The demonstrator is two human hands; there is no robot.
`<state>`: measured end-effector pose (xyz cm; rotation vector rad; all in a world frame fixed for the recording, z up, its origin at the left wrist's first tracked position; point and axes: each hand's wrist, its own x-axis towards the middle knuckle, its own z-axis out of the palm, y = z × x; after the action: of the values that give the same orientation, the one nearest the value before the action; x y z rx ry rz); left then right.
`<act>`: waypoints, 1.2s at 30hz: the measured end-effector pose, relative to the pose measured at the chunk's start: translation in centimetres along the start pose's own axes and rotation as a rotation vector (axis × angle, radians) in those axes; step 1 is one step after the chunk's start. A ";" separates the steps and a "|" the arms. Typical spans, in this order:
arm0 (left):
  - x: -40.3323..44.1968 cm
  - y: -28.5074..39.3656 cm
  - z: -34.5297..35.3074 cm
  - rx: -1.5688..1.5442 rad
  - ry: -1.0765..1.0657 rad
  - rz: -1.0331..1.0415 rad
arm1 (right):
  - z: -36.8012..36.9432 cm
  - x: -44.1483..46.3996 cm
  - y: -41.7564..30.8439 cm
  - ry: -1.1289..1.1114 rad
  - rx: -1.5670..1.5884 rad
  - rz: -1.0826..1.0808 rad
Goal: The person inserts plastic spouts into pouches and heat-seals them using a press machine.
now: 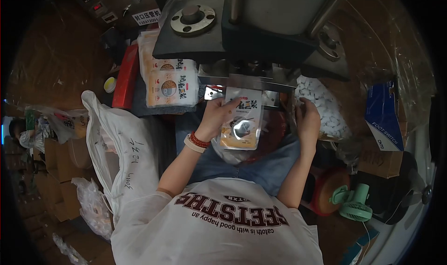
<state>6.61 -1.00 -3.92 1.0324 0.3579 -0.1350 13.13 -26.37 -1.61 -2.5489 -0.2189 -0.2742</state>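
Observation:
A printed pouch (241, 125) with a clear window hangs at the front edge of the machine (274, 81). Its upper left side is pinched by my left hand (218, 116), which wears a red beaded bracelet. To the right, my right hand (307, 118) is raised beside a clear bag of small white pieces (321, 109). Its fingers are bent, and whether anything is between them is too small to tell. Similar printed pouches (168, 89) lie stacked left of the machine.
Left of the pouches stands a red block (125, 76). A large white sack (135, 158) is at my left. On the right are a blue foot switch box (384, 116) and a green fan (356, 204). A red container (274, 130) shows behind the held pouch.

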 end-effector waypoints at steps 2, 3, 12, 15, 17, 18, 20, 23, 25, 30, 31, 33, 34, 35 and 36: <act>-0.5 1.1 -0.8 0.329 0.038 0.043 | -0.7 0.0 0.0 -0.058 0.108 0.085; -0.9 1.8 -1.4 0.658 0.073 0.080 | -1.3 -0.2 -0.2 -0.060 0.110 0.078; -6.4 2.7 -11.1 1.748 0.392 0.693 | -2.5 -2.5 -4.6 0.244 0.388 -0.010; -8.0 2.9 -8.1 1.436 0.366 0.805 | -2.2 -4.7 -7.8 0.039 1.132 -0.021; -8.7 2.9 -6.3 1.230 0.323 0.895 | -1.1 -5.6 -9.2 -0.020 1.071 -0.173; -8.9 2.7 -5.3 1.211 0.300 0.921 | 0.4 -5.9 -9.2 0.031 0.949 -0.288; -9.6 3.1 -3.5 1.210 0.224 0.961 | 0.7 -5.9 -10.8 -0.005 0.803 -0.504; -10.1 3.5 -2.1 1.255 0.123 1.040 | -0.1 -5.7 -11.0 -0.038 0.823 -0.648; -10.1 3.6 -1.9 1.095 -0.042 0.994 | -0.8 -5.4 -10.6 -0.080 0.869 -0.702; -6.7 0.1 -1.3 0.802 -0.073 0.536 | -0.6 -4.5 -10.0 -0.120 0.800 -0.228; -5.5 -0.8 -1.4 0.712 -0.067 0.331 | -0.4 -4.4 -9.6 -0.122 0.801 -0.230; -3.8 -1.7 -0.7 0.455 -0.018 0.257 | -0.6 -3.5 -7.8 0.157 0.644 -0.189; -3.0 -1.6 -0.6 0.347 0.008 0.210 | -1.7 -3.0 -7.3 0.181 0.590 -0.143; -2.4 -1.4 -0.5 0.238 0.035 0.157 | -2.9 -2.7 -6.7 0.201 0.536 -0.093; -1.8 -1.1 -0.2 0.236 0.036 0.154 | -3.1 -2.2 -5.7 0.222 0.534 0.016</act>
<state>4.55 -1.51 -4.25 1.2925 0.2987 -0.0200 9.33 -23.52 3.35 -1.9747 -0.1603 -0.4260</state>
